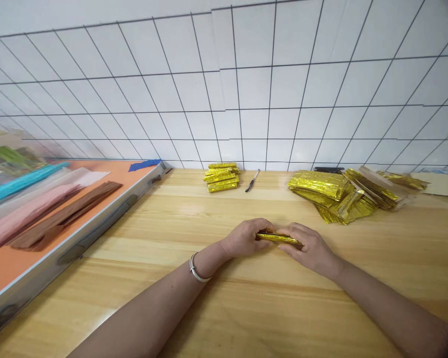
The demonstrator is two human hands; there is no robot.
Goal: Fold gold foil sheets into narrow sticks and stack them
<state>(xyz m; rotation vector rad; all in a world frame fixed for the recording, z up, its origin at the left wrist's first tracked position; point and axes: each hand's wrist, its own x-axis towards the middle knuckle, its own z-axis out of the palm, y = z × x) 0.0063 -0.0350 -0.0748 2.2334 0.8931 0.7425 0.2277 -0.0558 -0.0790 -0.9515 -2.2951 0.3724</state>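
Between my two hands, just above the wooden table, is a narrow folded strip of shiny gold foil. My left hand pinches its left end, and a silver bangle circles that wrist. My right hand grips the right end with thumb below and fingers above. Beyond my hands lies a small stack of folded gold foil strips, with a pen beside it. To the right, a larger loose pile of flat gold foil pieces spreads over the table.
On the left, an orange-topped surface with a raised metal edge carries brown folded paper, pink paper, a turquoise roll and a blue scrap. A white tiled wall closes off the back. Dark and beige items lie behind the gold pile.
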